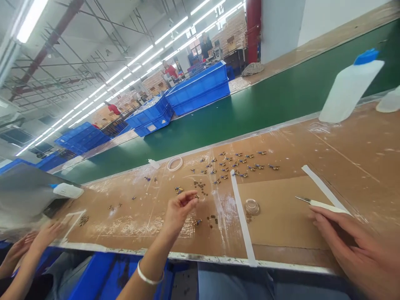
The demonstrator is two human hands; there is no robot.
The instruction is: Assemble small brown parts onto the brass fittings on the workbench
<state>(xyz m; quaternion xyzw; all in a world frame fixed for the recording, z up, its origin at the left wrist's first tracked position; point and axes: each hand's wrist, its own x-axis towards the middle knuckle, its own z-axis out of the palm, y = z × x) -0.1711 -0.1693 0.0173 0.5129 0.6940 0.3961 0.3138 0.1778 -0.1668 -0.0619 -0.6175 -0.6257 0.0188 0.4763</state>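
My left hand (179, 208) reaches over the brown cardboard-covered bench (281, 216) with thumb and fingertips pinched on a tiny dark part, just beside a small pile of round dark pieces (200, 187). My right hand (353, 241) rests at the lower right, gripping a white-handled tool with a thin metal tip (312, 202) that points left. A small clear round dish (251, 206) sits between the hands. Several small blue-and-gold parts (237, 164) lie in rows farther back.
A white tape ring (175, 163) lies at the bench's far edge. Two white plastic bottles (348, 89) stand at the right. A green conveyor belt (250, 108) runs behind, with blue crates (200, 87) beyond. Another person's hands (31, 241) are at the lower left.
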